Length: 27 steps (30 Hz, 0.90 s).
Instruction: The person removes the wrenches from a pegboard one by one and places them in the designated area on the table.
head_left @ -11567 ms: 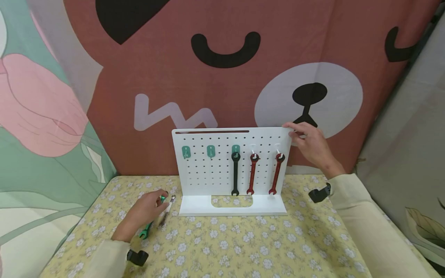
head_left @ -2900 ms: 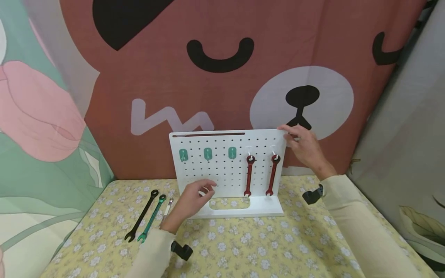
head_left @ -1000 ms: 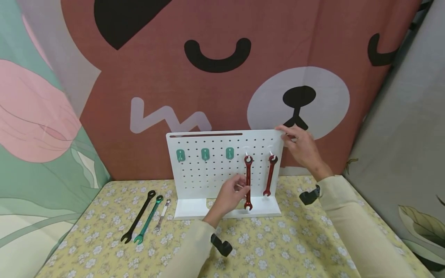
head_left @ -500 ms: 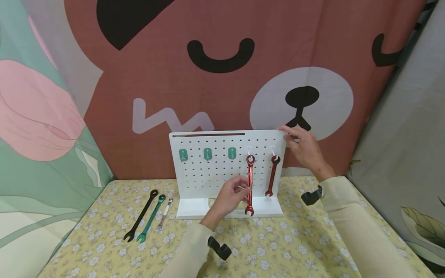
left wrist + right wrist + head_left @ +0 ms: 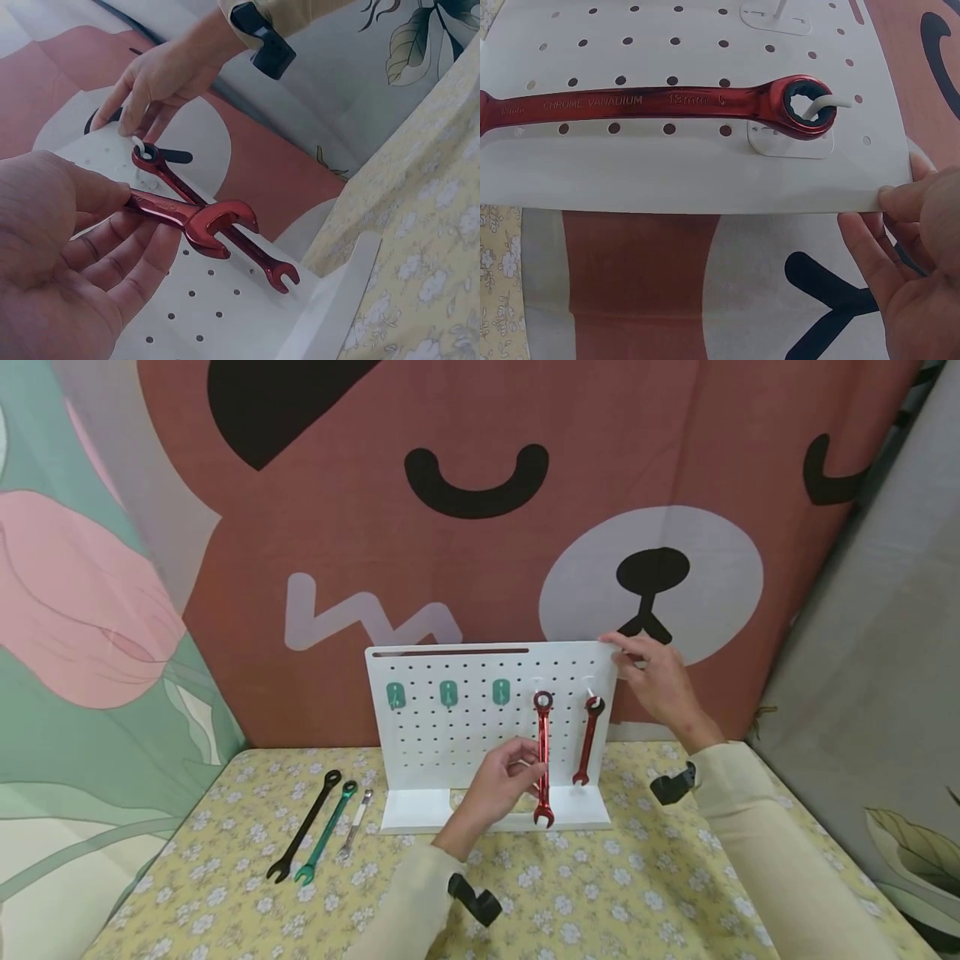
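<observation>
My left hand (image 5: 501, 783) pinches a red combination wrench (image 5: 543, 760) between thumb and fingers, in front of the white pegboard (image 5: 435, 739). The wrench stands nearly upright, ring end up and open end down. In the right wrist view, the bare hook (image 5: 780, 10) beside the other wrench has no ring on it. A second red wrench (image 5: 588, 742) hangs by its ring from the rightmost hook (image 5: 831, 101). My right hand (image 5: 658, 681) grips the board's upper right corner, thumb (image 5: 901, 201) on the front face and other fingers behind the edge.
Three green-backed hooks (image 5: 447, 693) on the board's left part hold nothing. A black wrench (image 5: 303, 827), a green wrench (image 5: 327, 832) and a small silver wrench (image 5: 356, 825) lie side by side on the flowered tablecloth (image 5: 225, 860). A printed cloth (image 5: 315, 527) hangs behind.
Earlier, the black wrench hung on the third hook; now it lies at the left. My left hand came over to the red wrench, drew it forward and its ring left the hook. My right hand stayed put.
</observation>
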### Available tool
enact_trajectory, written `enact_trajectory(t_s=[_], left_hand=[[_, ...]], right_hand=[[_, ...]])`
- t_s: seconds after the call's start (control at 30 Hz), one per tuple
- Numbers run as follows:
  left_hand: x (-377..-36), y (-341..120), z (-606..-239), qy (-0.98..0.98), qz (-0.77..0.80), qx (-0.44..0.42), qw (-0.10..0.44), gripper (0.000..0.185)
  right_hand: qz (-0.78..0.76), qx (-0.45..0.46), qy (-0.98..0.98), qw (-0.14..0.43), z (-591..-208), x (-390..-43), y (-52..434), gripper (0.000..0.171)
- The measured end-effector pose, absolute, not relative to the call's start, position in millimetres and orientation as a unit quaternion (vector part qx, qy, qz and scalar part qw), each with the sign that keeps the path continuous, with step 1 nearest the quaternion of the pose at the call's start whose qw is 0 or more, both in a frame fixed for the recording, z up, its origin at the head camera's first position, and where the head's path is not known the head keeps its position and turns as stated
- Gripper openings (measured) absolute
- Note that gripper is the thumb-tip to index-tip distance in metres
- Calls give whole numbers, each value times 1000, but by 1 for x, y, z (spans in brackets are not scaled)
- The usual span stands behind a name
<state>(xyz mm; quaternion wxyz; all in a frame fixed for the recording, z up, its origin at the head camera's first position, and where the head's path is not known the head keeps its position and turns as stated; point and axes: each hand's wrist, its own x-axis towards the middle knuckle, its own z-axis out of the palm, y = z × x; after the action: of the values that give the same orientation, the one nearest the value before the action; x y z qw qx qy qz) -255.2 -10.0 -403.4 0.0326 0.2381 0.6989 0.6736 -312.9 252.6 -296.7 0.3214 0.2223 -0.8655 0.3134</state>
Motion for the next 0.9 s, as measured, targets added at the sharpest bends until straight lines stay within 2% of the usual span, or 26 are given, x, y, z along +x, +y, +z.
enact_trajectory(t_s=[0.33,0.67,0.9], left_hand=[[-243,-21,-394,696,666,266,30,22],[-214,-81,-389,709,656,256,40,19],[-192,-132,-391,734,636,239,10,22]], right_hand=[[323,219,-864,318,-296,-313,255,34],[315,228,-861,327,-297,-315,254,34],[323,224,-865,311,-297,-316,253,33]])
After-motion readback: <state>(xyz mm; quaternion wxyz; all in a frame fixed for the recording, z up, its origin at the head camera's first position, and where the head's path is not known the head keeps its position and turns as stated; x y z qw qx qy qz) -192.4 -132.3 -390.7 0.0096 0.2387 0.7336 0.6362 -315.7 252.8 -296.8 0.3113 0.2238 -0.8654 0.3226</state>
